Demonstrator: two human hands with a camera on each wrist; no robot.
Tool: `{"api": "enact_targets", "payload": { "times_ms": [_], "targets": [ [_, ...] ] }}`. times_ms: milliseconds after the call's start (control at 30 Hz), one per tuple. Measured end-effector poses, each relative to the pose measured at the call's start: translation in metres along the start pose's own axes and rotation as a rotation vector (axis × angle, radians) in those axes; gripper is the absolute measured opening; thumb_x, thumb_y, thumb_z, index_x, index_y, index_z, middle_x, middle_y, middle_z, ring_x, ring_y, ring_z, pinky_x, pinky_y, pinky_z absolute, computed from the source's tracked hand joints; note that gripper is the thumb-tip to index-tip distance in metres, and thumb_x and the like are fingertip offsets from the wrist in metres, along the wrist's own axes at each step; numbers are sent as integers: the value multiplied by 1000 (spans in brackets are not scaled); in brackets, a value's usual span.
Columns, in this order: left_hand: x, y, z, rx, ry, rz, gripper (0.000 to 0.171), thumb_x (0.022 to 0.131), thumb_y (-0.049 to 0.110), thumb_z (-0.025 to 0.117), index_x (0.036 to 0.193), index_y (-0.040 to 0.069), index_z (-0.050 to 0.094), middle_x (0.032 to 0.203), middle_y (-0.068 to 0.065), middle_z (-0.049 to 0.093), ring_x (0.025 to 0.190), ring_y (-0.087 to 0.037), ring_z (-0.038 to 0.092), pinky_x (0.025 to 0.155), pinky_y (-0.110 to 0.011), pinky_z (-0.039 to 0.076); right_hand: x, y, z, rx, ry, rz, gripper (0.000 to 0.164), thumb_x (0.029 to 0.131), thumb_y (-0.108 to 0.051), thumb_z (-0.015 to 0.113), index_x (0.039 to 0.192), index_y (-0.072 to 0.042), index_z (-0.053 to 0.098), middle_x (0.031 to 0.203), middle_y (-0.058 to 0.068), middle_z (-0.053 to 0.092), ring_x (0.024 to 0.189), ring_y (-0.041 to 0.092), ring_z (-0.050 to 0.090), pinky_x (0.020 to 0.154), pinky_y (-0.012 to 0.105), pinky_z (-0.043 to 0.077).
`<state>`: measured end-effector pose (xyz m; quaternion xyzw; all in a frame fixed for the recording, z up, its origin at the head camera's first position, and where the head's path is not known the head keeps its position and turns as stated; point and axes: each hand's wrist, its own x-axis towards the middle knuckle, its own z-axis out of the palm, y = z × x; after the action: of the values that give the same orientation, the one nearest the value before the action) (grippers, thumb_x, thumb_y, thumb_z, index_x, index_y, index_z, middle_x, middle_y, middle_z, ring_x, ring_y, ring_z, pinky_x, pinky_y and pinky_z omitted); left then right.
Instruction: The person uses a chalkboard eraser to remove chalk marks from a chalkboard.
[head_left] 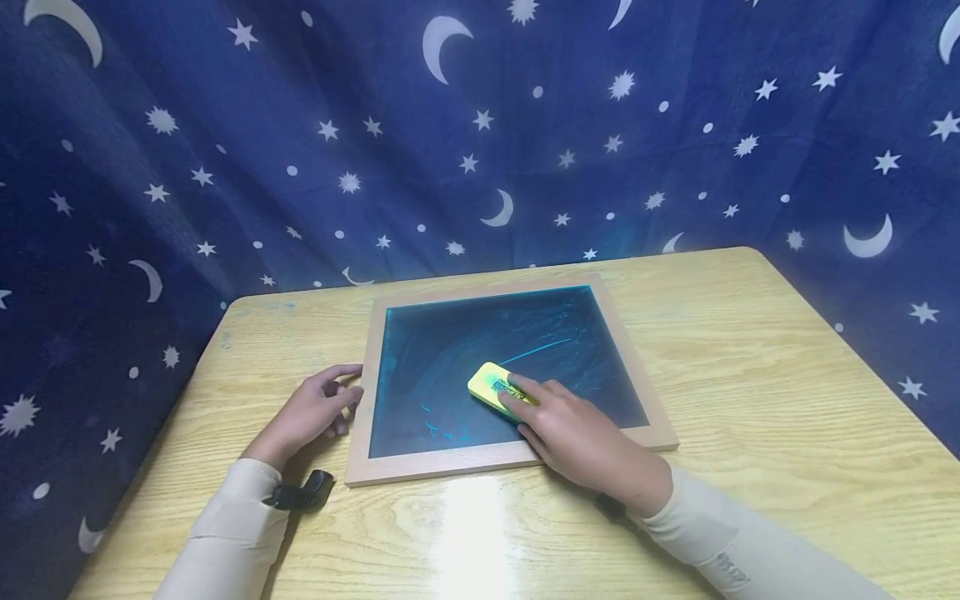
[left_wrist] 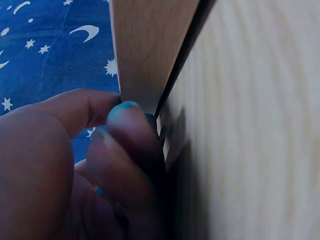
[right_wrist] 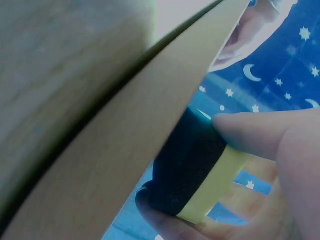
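Observation:
A yellow eraser [head_left: 491,388] with printed lettering lies on the dark face of a wood-framed chalkboard [head_left: 512,454]. My right hand [head_left: 576,433] grips it by its near end, fingers on its top and sides. In the right wrist view, the dark pad of the eraser [right_wrist: 187,162] faces the board. My left hand [head_left: 311,412] rests at the board's left edge, its fingertips against the wooden frame. The left wrist view shows blue chalk on the fingers [left_wrist: 132,132] beside the frame [left_wrist: 150,50]. Blue-green chalk marks [head_left: 536,350] cross the board, with smears around them.
The board lies on a wood-grain table [head_left: 742,350]. Behind and beside it hangs a dark blue curtain [head_left: 420,133] with white moons and stars. A black wrist strap [head_left: 300,493] sits on the left sleeve.

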<state>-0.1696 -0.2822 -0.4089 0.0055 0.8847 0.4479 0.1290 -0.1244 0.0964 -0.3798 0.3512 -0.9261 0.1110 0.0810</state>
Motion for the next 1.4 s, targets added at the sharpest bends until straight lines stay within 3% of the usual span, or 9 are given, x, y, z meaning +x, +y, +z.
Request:
{"api": "enact_targets", "payload": {
  "times_ms": [333,767,1167,1400],
  "targets": [
    [1,1,0,3,-3,0,55,103,28,57,150,6,41,92,-11,61,59,-18,58,51,-31,51,-3,17,-5,-12,8,59,47,90,-11,72,136,-12,63,144,15,55,111,36,64,72,45,60],
    [-1,1,0,4,10,-10,54,103,28,57,150,7,41,91,-10,61,57,-18,58,50,-31,51,-4,37,-12,-52,2,159,45,90,-9,71,134,-10,64,139,20,58,109,40,65,91,49,56],
    [-1,2,0,20,7,-3,53,103,27,56,150,6,42,91,-10,61,58,-18,58,50,-31,51,-7,54,-18,-42,-5,289,43,91,-8,68,134,-7,64,139,25,56,116,47,62,95,58,53],
    [-1,2,0,20,2,2,54,103,28,56,150,6,42,91,-10,61,59,-18,59,51,-31,51,-8,64,-21,-50,4,325,44,90,-6,67,134,-4,62,138,27,56,111,49,64,88,60,54]
  ]
}}
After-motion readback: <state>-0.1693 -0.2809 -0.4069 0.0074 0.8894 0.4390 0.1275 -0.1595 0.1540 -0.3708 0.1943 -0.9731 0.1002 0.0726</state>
